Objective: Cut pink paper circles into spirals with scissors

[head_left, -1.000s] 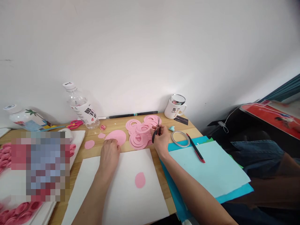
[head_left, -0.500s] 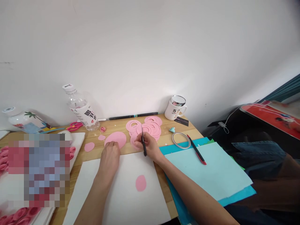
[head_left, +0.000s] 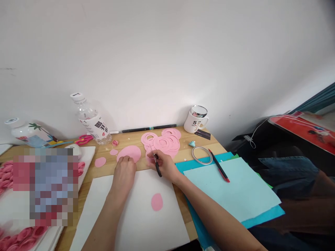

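My right hand (head_left: 166,166) is closed round a pair of scissors (head_left: 157,166) with black handles, blades pointing up and to the left. Behind it lies a heap of pink paper rings (head_left: 167,141), partly covered by the hand. My left hand (head_left: 125,172) has its fingers curled together at the near edge of a large pink paper circle (head_left: 130,153); the fingertips are hidden. Both hands are over the far edge of a white sheet (head_left: 146,223). On that sheet rests a small pink paper oval (head_left: 157,202).
Along the wall stand a water bottle (head_left: 94,122), a black pen (head_left: 149,128) and a white mug (head_left: 192,123). A tape roll (head_left: 202,155) and a black-and-red pen (head_left: 219,166) lie by light blue paper (head_left: 235,195). Pink scissors (head_left: 84,139) and pink paper flowers (head_left: 24,238) are at left.
My right hand has turned the scissors, so the blades now tilt further left. My left hand has shifted slightly right and stays at the large pink circle's edge.
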Tool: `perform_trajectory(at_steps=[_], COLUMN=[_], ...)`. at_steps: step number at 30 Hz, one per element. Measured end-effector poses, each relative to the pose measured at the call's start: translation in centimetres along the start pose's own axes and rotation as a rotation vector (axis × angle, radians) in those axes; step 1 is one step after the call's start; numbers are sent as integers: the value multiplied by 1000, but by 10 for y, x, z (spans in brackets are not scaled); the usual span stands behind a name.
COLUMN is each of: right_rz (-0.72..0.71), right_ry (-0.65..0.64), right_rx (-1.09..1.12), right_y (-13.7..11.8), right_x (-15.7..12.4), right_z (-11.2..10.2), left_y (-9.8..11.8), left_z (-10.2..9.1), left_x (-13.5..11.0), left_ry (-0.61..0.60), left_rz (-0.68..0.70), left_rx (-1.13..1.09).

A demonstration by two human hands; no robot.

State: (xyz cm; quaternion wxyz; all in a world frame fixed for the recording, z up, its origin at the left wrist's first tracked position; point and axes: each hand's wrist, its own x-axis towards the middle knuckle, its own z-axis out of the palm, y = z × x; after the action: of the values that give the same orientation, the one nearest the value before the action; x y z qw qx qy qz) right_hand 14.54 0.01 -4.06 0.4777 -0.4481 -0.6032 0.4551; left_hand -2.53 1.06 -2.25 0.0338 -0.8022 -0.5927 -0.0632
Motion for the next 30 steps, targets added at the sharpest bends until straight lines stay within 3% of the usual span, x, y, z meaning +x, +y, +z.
perform_trajectory(at_steps=[4, 9, 11, 13, 15, 16, 19, 22, 27, 29, 30], right_rz=[10, 90, 75, 48, 43, 48, 70, 89, 75, 40, 30], right_ry=[244, 362, 323, 263, 211, 192, 156, 164, 173, 160, 128], right_rx=[161, 362, 361, 329, 312, 316, 362, 399, 380, 360, 368], right_y=[0, -13, -17, -17, -16, -15, -12, -13, -15, -16, -17], right_x=[3, 5, 5, 4, 3, 3, 2, 1, 0, -1, -2], right_z=[-2, -10, -11, -9, -7, -6, -2, -2, -4, -3, -3], left_y=[-2, -4, -4, -2, 2, 4, 9, 14, 21, 24, 26], left_z=[-1, 2, 2, -1, -5, -7, -11, -12, -18, -22, -23], left_x=[2, 3, 2, 1, 0, 0, 3, 5, 0, -3, -3], left_ry=[-27, 43, 148, 356, 593, 626, 462, 263, -81, -88, -17], left_rz=[-36, -148, -201, -248, -310, -364, -414, -370, -287, -297, -320], left_rx=[-54, -133, -227, -398, -672, -850, -1418, -1694, -1611, -1545, -1553])
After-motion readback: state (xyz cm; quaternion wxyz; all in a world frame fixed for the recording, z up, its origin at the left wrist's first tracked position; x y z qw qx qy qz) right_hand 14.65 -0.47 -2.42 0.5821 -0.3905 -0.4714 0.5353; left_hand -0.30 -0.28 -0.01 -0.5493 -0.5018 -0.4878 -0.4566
